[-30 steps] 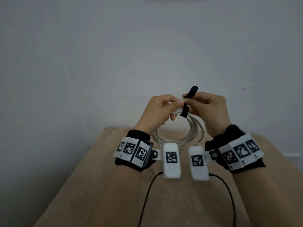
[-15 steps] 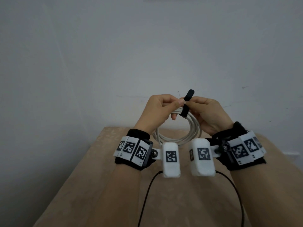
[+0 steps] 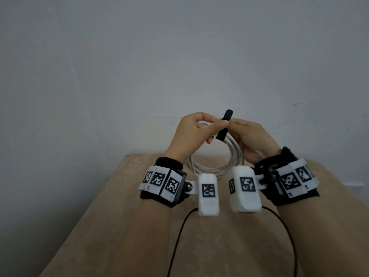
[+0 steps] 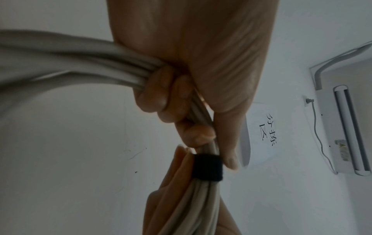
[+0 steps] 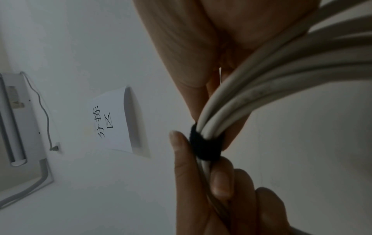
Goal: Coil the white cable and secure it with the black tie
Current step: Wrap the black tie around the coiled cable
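White cable [image 3: 232,156] hangs as a finished coil from both hands, held up above the tan table [image 3: 119,236]. Left hand [image 3: 191,134] grips the bundled strands at the top of the coil, thumb pressing on the black tie [image 3: 223,128]. Right hand [image 3: 253,140] is curled on the other side of the tie, fingers pinching the strands just beside it.

Change over the last second: the tie's free tail was angled toward the right hand, now it stands nearly upright between the two thumbs, and the right wrist has rolled palm-inward. Likely means the wrap is being pulled snug; coiling looks done, fastening not finished since the tail is loose.

Both wrist views show the tie as a tight band around the strands [image 4: 207,167] [image 5: 205,145].

Hard to tell: whether the right fingertips hold the tail itself, how many turns the tie makes, where the cable ends are. Lower coil is partly hidden behind the wrist cameras.
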`<action>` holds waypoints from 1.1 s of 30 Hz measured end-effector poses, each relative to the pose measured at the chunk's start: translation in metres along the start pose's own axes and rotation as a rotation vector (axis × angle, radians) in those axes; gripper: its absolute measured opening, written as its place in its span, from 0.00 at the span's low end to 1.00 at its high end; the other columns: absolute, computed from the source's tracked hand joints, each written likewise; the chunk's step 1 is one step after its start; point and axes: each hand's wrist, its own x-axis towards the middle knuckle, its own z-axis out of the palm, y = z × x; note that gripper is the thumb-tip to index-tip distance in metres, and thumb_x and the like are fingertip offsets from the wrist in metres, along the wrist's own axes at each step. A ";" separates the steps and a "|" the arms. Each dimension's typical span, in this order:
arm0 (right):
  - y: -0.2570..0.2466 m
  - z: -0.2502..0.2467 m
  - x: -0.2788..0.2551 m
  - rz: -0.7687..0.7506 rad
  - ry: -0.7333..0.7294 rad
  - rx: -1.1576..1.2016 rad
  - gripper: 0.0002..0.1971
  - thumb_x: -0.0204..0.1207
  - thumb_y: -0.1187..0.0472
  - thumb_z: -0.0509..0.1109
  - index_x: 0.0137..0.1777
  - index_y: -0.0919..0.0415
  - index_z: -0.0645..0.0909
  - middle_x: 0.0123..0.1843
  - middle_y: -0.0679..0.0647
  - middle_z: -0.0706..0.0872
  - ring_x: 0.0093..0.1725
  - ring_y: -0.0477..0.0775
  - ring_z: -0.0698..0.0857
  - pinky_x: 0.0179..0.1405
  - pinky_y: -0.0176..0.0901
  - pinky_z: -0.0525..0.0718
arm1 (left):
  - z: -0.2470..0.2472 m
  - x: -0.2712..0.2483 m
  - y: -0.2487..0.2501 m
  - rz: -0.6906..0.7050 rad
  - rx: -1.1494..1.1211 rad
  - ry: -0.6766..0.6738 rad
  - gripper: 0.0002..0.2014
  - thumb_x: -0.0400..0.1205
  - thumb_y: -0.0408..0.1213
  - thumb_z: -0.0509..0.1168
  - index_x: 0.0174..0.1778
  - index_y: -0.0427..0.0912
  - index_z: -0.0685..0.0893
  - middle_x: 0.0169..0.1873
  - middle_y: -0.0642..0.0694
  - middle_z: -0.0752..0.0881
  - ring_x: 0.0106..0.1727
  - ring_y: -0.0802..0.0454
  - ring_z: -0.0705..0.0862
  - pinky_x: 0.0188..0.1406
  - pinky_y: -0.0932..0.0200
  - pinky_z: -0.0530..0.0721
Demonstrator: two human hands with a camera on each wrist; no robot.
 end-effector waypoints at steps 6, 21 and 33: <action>0.003 0.001 0.001 -0.035 0.056 -0.021 0.02 0.73 0.69 0.72 0.42 0.64 0.87 0.27 0.56 0.88 0.24 0.51 0.85 0.25 0.37 0.84 | 0.001 0.000 -0.002 -0.015 -0.008 -0.001 0.09 0.76 0.37 0.75 0.43 0.37 0.81 0.15 0.56 0.79 0.17 0.64 0.72 0.18 0.76 0.66; -0.001 0.002 -0.002 -0.027 0.029 0.005 0.04 0.75 0.71 0.69 0.41 0.67 0.84 0.25 0.56 0.87 0.22 0.49 0.85 0.22 0.34 0.82 | 0.000 -0.003 0.003 0.092 -0.019 -0.044 0.06 0.78 0.30 0.72 0.45 0.30 0.86 0.15 0.58 0.78 0.18 0.64 0.73 0.22 0.76 0.68; -0.005 -0.005 0.003 -0.070 0.126 -0.152 0.11 0.77 0.59 0.71 0.56 0.63 0.85 0.51 0.59 0.90 0.45 0.53 0.89 0.36 0.39 0.87 | -0.009 0.002 -0.003 -0.056 -0.170 0.132 0.08 0.79 0.37 0.71 0.37 0.37 0.88 0.17 0.51 0.75 0.14 0.62 0.63 0.15 0.72 0.61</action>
